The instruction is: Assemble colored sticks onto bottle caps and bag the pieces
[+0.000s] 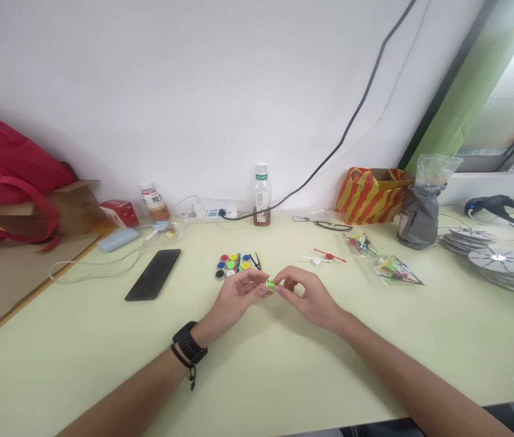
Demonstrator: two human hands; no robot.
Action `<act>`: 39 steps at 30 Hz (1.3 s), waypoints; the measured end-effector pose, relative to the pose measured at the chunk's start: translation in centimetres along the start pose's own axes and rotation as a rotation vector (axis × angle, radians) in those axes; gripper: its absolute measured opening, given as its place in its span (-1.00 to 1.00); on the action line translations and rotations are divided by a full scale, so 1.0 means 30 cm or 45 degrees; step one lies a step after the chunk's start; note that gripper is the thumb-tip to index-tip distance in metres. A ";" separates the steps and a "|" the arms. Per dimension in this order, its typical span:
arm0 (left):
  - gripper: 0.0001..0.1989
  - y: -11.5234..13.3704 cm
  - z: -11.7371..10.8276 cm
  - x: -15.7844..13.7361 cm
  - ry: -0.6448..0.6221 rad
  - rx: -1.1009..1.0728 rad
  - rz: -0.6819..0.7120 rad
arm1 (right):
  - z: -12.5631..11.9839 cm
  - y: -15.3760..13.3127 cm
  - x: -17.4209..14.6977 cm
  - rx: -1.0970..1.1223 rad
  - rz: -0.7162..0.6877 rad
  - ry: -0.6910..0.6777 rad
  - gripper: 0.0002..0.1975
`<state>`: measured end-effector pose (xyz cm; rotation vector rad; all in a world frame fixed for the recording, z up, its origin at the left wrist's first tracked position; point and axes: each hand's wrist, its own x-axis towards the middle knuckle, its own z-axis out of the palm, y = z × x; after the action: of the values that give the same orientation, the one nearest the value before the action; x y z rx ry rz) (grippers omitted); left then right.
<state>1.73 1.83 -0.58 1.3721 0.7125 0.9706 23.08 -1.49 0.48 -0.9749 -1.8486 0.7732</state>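
Note:
Between my fingertips is a small bright green plastic piece, lifted above the pale table. My left hand pinches it from the left, and my right hand from the right. Its exact shape is partly covered by the fingers. Just behind my left hand lie round coloured plastic discs in rows, with thin coloured sticks beside them. Beyond my right hand rest a red arrow-shaped pointer and a white pointer.
A black phone lies to the left, near a cable. A drink bottle stands at the wall. Plastic bags of parts lie right, before a striped bag and stacked grey discs. A black cable hangs down the wall.

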 end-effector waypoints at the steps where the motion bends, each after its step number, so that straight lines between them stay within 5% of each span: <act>1: -0.69 -0.003 -0.002 -0.001 -0.018 -0.006 -0.006 | -0.001 -0.001 0.000 -0.021 0.016 -0.006 -0.93; 6: -0.60 -0.009 -0.009 -0.009 -0.079 0.112 -0.070 | -0.017 0.000 0.005 -0.078 0.035 0.007 -0.89; 14: -0.79 0.000 0.016 -0.032 -0.229 0.284 -0.124 | -0.113 0.051 0.031 -0.414 -0.011 0.463 -0.91; 20: -0.79 0.002 0.021 -0.033 -0.222 0.419 -0.066 | -0.182 0.081 0.038 -0.706 -0.109 0.632 -0.93; 23: -0.77 -0.003 0.014 -0.030 -0.141 0.617 0.035 | -0.180 0.115 0.038 -0.804 -0.077 0.570 -0.92; 30: -0.88 0.000 -0.038 -0.006 0.350 1.285 0.344 | -0.127 0.183 0.034 -1.009 0.325 -0.135 -0.76; 39: -0.88 -0.012 -0.095 0.012 0.406 1.745 0.500 | -0.140 0.180 0.027 -1.090 0.267 -0.109 -0.85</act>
<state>-0.56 3.49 -1.20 2.6381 1.5307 1.0181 28.30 2.38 -1.80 -1.7018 -2.2130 0.0963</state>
